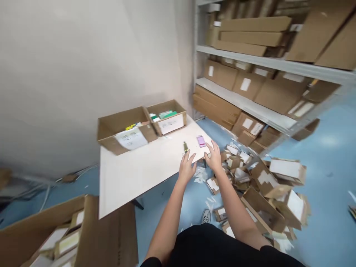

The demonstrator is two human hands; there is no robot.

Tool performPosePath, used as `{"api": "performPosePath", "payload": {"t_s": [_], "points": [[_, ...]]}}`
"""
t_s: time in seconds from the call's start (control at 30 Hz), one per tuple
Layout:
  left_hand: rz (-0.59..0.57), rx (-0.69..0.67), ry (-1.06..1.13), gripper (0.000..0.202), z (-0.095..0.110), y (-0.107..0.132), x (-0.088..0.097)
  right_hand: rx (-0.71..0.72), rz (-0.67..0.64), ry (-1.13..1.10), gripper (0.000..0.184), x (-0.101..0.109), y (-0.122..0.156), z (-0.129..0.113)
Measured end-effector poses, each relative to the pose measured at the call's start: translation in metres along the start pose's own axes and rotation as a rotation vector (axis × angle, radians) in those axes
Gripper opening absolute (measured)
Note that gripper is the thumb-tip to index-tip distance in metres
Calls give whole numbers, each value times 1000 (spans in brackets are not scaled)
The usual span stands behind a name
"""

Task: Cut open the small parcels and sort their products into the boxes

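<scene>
Table [133, 174]; green tool [185, 147] just beyond hands [187, 167] [214, 155]

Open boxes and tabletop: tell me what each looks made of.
Open boxes: brown cardboard, matte, judging by the folded walls and pasted paper labels. Tabletop: smooth white board, perhaps laminate or painted wood; thin edge, faint sheen, material uncertain.

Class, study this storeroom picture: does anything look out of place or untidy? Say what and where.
Yes: small cardboard boxes lie tumbled in a heap on the floor right of the table, with paper scraps beside them.
</scene>
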State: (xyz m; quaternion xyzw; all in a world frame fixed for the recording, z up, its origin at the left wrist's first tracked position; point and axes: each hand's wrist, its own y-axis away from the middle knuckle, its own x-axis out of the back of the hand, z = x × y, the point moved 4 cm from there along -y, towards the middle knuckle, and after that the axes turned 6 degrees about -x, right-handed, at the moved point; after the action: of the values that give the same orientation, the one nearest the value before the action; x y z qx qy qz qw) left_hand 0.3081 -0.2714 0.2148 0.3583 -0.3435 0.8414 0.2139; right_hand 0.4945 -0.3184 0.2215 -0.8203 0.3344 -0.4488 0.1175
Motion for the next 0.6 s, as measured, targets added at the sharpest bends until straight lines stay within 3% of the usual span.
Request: {"api": "performPosePath", "payload": {"t_s": [0.13,0.3,0.47,0.6], "points": [[93,154,-47,54,-71,60,80,143,-181,-74,54,-76,16,-91],[229,380,-115,53,-148,164,176,343,-383,-158,51,-173,63,-217],[347,626,-203,56,-207,297,273,545,-617,-283,52,-266,137,-361],[497,878,-276,56,-234,418,344,711,-804,-369,54,-319,207,-472]]}}
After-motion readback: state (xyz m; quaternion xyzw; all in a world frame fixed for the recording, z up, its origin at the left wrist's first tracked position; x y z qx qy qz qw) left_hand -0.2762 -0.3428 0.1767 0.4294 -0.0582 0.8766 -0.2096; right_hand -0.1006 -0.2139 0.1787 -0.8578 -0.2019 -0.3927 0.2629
